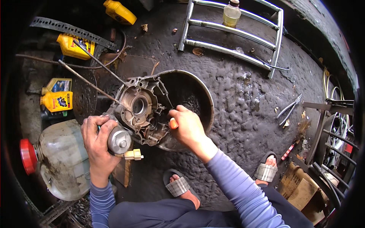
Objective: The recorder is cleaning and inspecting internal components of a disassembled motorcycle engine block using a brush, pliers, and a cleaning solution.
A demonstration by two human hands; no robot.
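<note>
My left hand (97, 144) is closed round a silver cylindrical housing (118, 141) at the side of a greasy engine casing (148, 100); a pale plastic connector (133, 154) hangs beside it. The casing rests tilted over the left part of a dark metal basin (209, 106), its round bore and bolt holes facing up. My right hand (190, 129) is closed on an orange-handled tool (173, 124) at the casing's right side, over the basin. The tool's tip is hard to make out.
Yellow oil bottles (76, 46), a big jug with red cap (62, 159) and metal rods (81, 79) crowd the left. A chrome rack (232, 52) with a liquid bottle (230, 17) lies at the back, pliers (289, 110) at the right, near a metal frame (319, 125).
</note>
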